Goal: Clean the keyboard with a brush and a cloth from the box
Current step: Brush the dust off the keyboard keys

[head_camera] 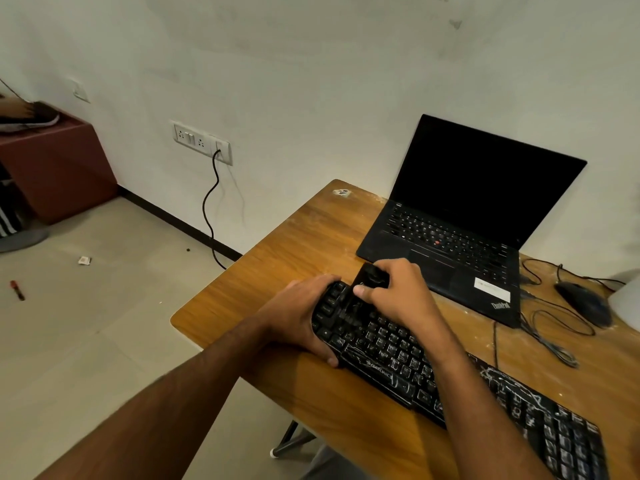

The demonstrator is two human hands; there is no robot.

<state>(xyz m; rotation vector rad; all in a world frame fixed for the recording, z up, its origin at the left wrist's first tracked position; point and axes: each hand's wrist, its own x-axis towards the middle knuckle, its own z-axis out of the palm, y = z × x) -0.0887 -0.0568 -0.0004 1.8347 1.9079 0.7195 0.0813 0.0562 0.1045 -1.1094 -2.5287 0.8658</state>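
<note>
A long black keyboard (415,368) lies slantwise on the wooden table (277,258), its keys flecked with white dust. My left hand (298,317) grips the keyboard's left end, thumb on the near edge. My right hand (398,292) holds a black brush (372,277) over the upper left keys, its bristle end down on the keys. No cloth or box is in view.
An open black laptop (460,223) stands behind the keyboard. A black mouse (585,303) and tangled cables (554,327) lie at the right. A wall socket with a plugged cable (211,202), a red-brown block (59,164) and small floor litter are to the left.
</note>
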